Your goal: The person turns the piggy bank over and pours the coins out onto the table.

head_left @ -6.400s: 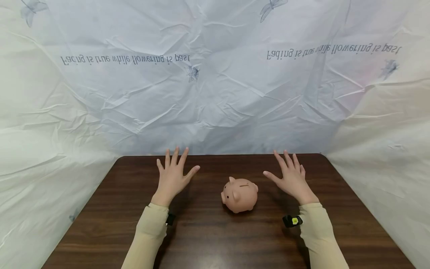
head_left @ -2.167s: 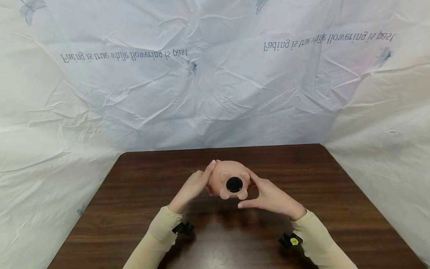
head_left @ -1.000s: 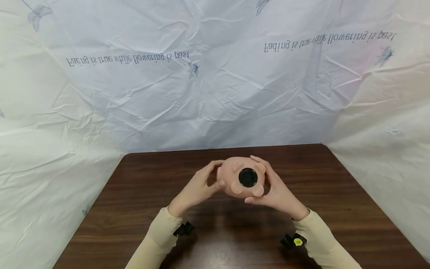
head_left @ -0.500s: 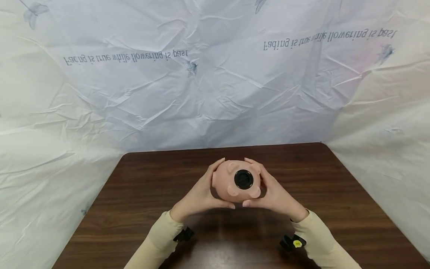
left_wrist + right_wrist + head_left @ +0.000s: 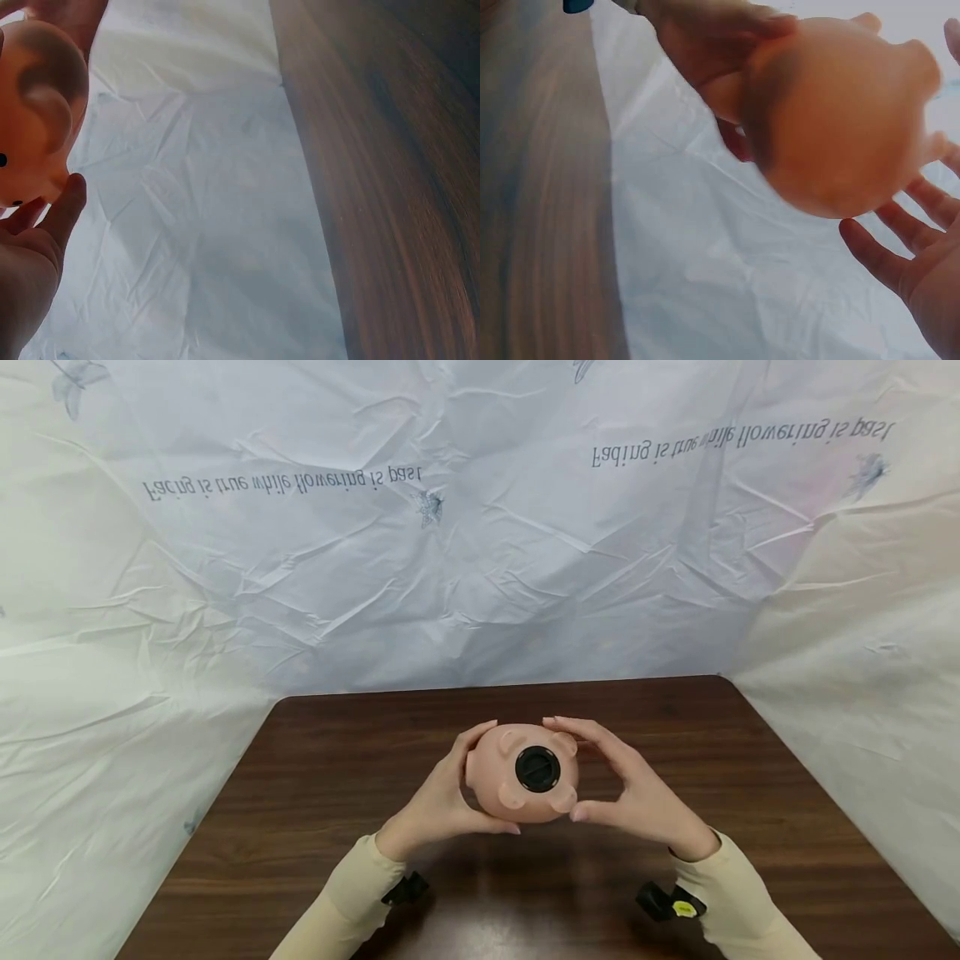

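A pink piggy bank (image 5: 491, 777) is held up over the table, belly toward the head camera. Its stubby feet surround a round black plug (image 5: 537, 768). My left hand (image 5: 438, 802) grips the snout end, thumb along the lower side and fingers over the far side. The pig's face and ear show in the left wrist view, beside that hand (image 5: 26, 277). At the rump end my right hand (image 5: 648, 793) is spread wide, with a gap between palm and pig. Its fingertips are right at the upper edge, its thumb tip close by a lower foot.
A dark wood-grain table (image 5: 315, 827) lies under both hands. Behind it hangs a wrinkled pale sheet (image 5: 480, 568) with printed lettering, continuing along both sides. Each wrist wears a small black camera, one at the left cuff (image 5: 405, 889), another at the right (image 5: 660, 902).
The piggy bank, first standing on the table, was lifted and turned belly toward the camera. Over the last half second my right hand has loosened and drawn right, while my left hand keeps its grip.
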### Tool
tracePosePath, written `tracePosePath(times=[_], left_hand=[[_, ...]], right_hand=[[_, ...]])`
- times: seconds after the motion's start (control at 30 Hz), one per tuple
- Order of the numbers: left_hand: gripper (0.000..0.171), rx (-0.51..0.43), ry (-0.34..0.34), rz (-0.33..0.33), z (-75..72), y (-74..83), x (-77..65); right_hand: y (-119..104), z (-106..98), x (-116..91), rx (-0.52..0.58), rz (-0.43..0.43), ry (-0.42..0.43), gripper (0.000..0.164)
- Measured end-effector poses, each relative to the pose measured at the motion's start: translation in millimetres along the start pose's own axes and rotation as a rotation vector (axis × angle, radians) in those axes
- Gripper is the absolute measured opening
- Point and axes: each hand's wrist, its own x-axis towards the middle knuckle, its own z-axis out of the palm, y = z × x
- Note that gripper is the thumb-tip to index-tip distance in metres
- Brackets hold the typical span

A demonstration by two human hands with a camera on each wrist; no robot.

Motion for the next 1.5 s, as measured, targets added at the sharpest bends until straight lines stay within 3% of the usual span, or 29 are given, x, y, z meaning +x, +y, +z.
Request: tracePosePath(times=[0.17, 0.33, 0.57, 0.73, 0.93, 1.5], left_hand=[[0.119, 0.041, -0.009, -0.017, -1.8, -1.6, -3.5], [0.116, 0.064, -0.042, -0.035, -4.2, -1.9, -6.3], [0.116, 0.114, -0.057, -0.054, -8.1, -1.8, -7.9], [0.118, 0.103, -0.083, -0.068, -10.0, -1.5, -8.6], [0.119, 0.128, -0.081, -0.053, -12.8, 0.9, -8.7], [0.114, 0.215, -0.03, -0.027, -11.8, 0.7, -7.4]], right_hand=[[-10.0, -3.4, 6.1, -0.128, -0.115, 0.044, 0.061], [-16.4, -3.1, 16.8, -0.257, -0.208, -0.001, 0.04], [-25.7, -4.7, 27.2, -0.369, -0.176, -0.105, 0.017], [-29.0, -5.7, 34.1, -0.426, -0.208, -0.175, 0.002], [-33.1, -1.6, 40.3, -0.525, -0.254, -0.214, 0.013], [-37.5, 14.1, 34.9, -0.717, -0.217, -0.086, 0.02]])
